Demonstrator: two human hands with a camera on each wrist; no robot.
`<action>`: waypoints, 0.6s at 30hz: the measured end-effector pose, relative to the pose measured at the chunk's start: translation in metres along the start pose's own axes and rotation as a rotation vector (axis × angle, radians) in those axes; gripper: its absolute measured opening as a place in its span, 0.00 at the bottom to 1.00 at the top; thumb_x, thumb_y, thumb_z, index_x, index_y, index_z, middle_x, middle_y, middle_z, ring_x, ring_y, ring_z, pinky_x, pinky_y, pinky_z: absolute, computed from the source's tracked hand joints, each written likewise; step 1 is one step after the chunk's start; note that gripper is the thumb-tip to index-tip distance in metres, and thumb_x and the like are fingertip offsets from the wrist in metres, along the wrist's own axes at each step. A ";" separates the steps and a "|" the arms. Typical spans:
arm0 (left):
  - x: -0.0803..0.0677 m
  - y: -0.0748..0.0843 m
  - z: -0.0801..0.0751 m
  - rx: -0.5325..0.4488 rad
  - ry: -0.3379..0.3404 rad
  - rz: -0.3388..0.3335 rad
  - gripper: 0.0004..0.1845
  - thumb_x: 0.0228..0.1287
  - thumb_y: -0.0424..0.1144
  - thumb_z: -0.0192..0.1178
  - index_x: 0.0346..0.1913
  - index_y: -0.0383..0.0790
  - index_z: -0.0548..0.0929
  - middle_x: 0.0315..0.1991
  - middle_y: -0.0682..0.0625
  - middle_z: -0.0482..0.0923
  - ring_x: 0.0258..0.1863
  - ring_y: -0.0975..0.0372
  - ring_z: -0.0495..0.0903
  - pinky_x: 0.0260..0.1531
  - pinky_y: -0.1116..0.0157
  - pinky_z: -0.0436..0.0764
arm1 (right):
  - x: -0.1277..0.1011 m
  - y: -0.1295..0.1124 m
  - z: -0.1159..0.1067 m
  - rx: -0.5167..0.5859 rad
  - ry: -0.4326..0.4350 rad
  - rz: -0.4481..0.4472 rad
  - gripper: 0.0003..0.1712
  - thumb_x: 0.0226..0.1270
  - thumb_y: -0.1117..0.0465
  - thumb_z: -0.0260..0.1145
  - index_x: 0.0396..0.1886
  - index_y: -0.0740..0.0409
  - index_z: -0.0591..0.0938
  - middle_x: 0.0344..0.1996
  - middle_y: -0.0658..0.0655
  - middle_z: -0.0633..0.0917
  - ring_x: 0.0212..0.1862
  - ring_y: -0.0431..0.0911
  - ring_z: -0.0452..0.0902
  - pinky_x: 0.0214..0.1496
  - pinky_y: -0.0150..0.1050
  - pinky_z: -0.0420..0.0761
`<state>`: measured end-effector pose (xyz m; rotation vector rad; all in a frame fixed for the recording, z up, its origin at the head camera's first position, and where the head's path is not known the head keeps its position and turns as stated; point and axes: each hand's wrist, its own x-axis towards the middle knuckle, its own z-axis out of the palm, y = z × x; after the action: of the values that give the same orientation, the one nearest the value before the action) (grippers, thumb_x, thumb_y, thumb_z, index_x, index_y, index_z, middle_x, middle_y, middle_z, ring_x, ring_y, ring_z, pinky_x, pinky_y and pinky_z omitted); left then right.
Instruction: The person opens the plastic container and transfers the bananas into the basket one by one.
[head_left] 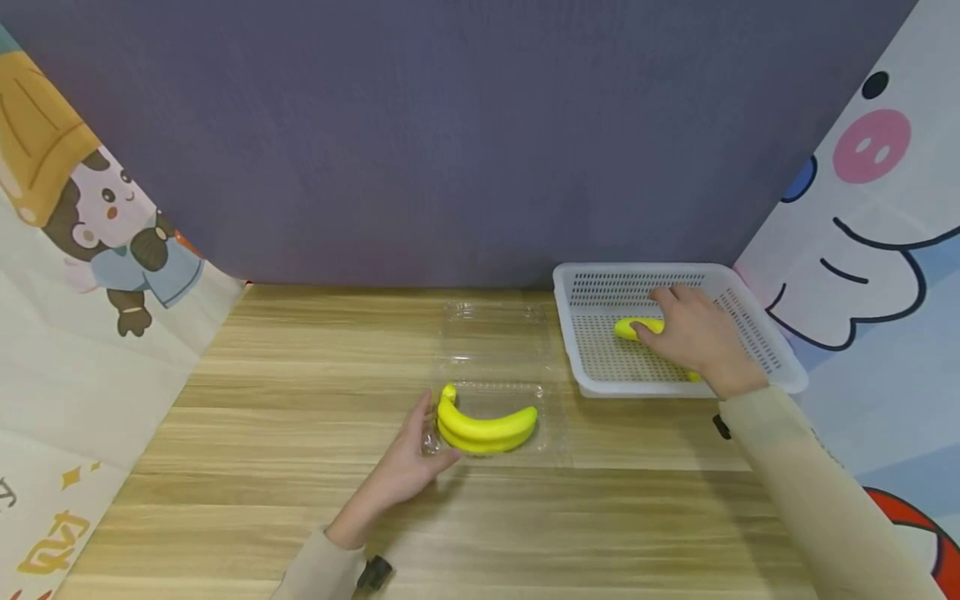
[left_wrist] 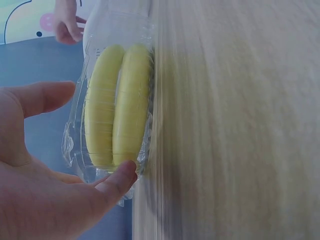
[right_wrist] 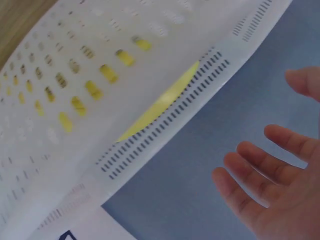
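Hands: left hand (head_left: 411, 462) lay at the near left corner of the clear clamshell box (head_left: 495, 383), thumb and fingers straight, touching the plastic and steadying it; nothing pinched.
Right hand: right hand (head_left: 693, 333) was inside the white basket (head_left: 780, 371) at the table's far right corner, palm down over a loose banana (head_left: 633, 327); wrist view showed fingers spread and relaxed, not closed on the fruit.
Fruit in box: banana pair (head_left: 483, 427) sat in the box's near tray, lid lying open toward the far edge.
Fruit in basket: loose banana lay on the basket floor, partly hidden under the palm; its far end could not be seen.
Judgement, grip: fingers would do best wrapping the banana's middle rather than an end, so it lifts level over the basket wall.
Judgement, support: left hand's light press on the box corner looked worth keeping, since thin plastic slides easily on the wooden table (head_left: 300, 500).
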<state>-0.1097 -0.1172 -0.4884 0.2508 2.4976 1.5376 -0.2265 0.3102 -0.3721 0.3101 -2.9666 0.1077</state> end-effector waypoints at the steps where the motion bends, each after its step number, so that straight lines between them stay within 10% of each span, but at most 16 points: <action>1: 0.000 0.000 0.000 -0.003 -0.002 0.000 0.57 0.60 0.43 0.72 0.82 0.36 0.43 0.78 0.32 0.53 0.75 0.38 0.55 0.72 0.36 0.55 | 0.000 -0.002 -0.001 -0.004 0.003 -0.002 0.38 0.68 0.39 0.65 0.62 0.67 0.76 0.55 0.72 0.78 0.54 0.68 0.75 0.47 0.70 0.78; 18: 0.002 0.000 0.001 -0.018 -0.005 0.007 0.56 0.62 0.41 0.71 0.82 0.36 0.43 0.78 0.32 0.53 0.75 0.38 0.57 0.71 0.35 0.57 | -0.004 -0.035 -0.019 -0.010 0.057 -0.093 0.37 0.66 0.41 0.67 0.61 0.65 0.78 0.55 0.69 0.80 0.54 0.66 0.77 0.45 0.67 0.80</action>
<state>-0.1111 -0.1160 -0.4888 0.2598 2.4808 1.5596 -0.2124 0.2782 -0.3517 0.4352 -2.8901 0.0888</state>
